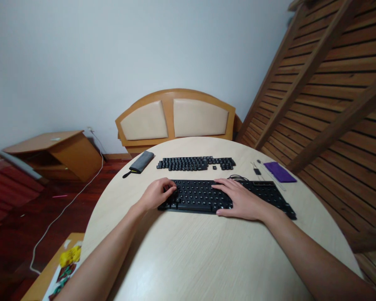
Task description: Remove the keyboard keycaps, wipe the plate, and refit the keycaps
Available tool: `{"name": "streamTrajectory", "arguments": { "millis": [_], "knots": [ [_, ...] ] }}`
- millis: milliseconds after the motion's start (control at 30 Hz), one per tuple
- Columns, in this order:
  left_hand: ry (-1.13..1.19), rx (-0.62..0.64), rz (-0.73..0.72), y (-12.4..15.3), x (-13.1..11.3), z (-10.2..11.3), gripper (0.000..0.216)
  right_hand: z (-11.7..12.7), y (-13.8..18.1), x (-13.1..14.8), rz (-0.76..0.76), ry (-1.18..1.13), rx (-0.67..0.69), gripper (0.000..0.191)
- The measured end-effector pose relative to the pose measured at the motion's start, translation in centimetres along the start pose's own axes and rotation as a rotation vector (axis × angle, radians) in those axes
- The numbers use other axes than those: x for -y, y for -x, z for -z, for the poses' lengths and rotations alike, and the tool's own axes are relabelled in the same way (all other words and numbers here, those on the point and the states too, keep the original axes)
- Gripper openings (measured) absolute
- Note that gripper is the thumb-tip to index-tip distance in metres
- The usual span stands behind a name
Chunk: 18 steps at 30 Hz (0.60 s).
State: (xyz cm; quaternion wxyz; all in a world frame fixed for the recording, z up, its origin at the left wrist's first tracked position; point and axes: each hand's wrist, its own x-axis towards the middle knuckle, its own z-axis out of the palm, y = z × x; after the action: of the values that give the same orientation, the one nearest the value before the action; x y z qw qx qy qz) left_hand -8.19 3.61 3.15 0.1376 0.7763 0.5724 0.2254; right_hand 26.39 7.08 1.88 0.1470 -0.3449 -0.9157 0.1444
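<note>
A black keyboard with most of its keycaps off lies across the table, bare key posts showing in rows. At its left end, my left hand has thumb and fingers pinched together over the upper left keys; whatever is between the fingertips is too small to make out. My right hand lies with fingers spread on the right-middle part of the keyboard, thumb at the near edge. Behind the keyboard, loose black keycaps are laid out in keyboard order, with one single keycap slightly apart.
A grey pouch with a black loop lies at the table's left. At the right are a purple cloth, a small brush and a coiled black cable. The round table stands near a wooden headboard and slatted wooden panel.
</note>
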Motion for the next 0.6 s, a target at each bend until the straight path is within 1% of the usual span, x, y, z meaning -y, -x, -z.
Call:
{"name": "streamTrajectory", "arguments": {
  "millis": [67,133,200,300,400,600],
  "knots": [
    [-0.061,-0.112,0.083,-0.9,1.0,-0.3,0.022,0.0,0.0,0.0,0.001,0.005,0.002,0.082],
    [-0.093,-0.166,0.148,-2.0,2.2,-0.6,0.025,-0.1,0.0,-0.1,0.002,0.011,0.003,0.082],
    [-0.117,-0.188,0.195,-3.1,3.4,-0.8,0.027,-0.1,0.0,-0.1,0.004,0.012,-0.001,0.082],
    [-0.147,-0.197,0.241,-4.6,4.9,-1.0,0.028,-0.1,0.0,-0.1,0.005,0.005,-0.010,0.082],
    [-0.167,-0.186,0.256,-5.9,5.7,-1.1,0.030,-0.1,0.1,-0.1,0.010,-0.009,-0.010,0.081],
    [-0.205,-0.147,0.280,-7.2,6.0,-1.2,0.028,-0.1,0.0,0.0,0.007,-0.022,-0.008,0.081]
  ]
}}
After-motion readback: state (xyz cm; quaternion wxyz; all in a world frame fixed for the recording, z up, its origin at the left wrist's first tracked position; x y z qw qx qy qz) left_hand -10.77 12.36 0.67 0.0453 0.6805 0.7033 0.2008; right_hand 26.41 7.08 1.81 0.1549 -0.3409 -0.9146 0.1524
